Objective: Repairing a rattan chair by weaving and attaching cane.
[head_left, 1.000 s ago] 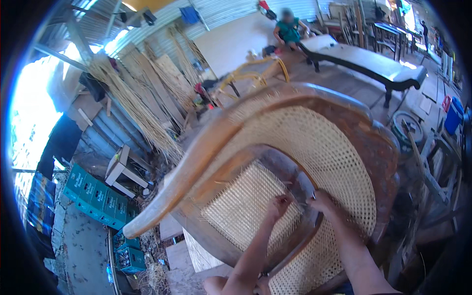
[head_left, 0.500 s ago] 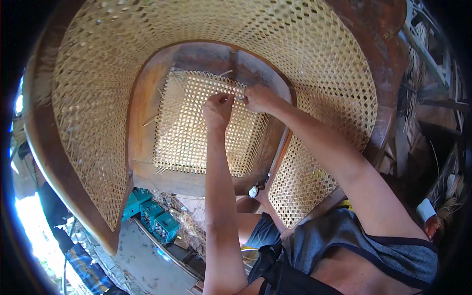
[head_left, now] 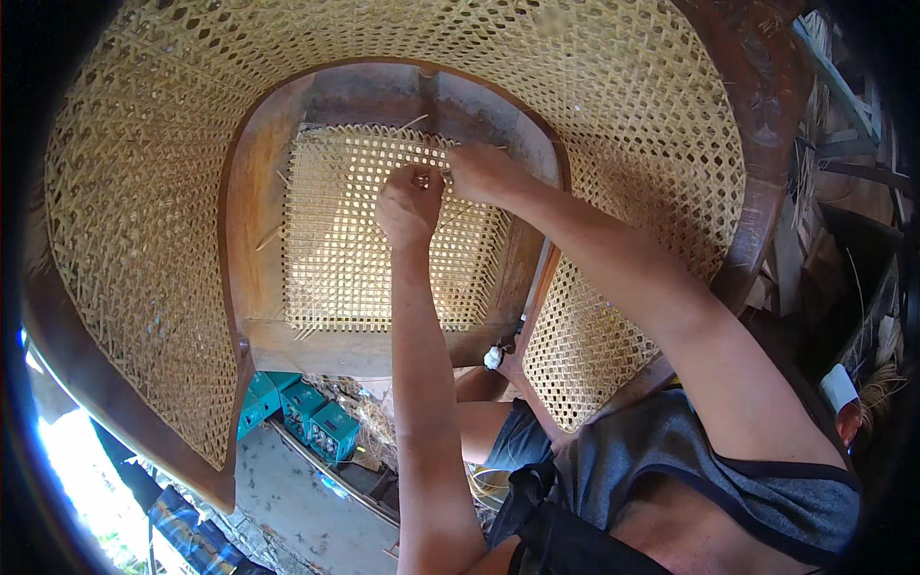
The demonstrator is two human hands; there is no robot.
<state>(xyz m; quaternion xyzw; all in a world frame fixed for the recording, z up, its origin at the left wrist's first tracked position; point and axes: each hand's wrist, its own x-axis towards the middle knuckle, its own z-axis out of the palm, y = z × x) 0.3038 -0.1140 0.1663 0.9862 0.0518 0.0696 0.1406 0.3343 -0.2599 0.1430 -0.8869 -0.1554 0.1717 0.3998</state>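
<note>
Seen from above: a large wooden chair frame (head_left: 251,206) filling the view, with a woven cane seat panel (head_left: 364,240) at centre and a broad curved cane back (head_left: 594,105) sweeping from 9 o'clock over 12 to 3 o'clock. Left hand (head_left: 410,203) resting on the seat panel near its upper edge, fingers curled and pinching a thin cane strand (head_left: 422,178). Right hand (head_left: 484,171) just beside it at 1 o'clock, touching the same weave, fingers bent and closed on the strand. Loose strand ends sticking out at the panel's edges. Green crates (head_left: 316,414) on the floor at 7 o'clock, below the frame.
</note>
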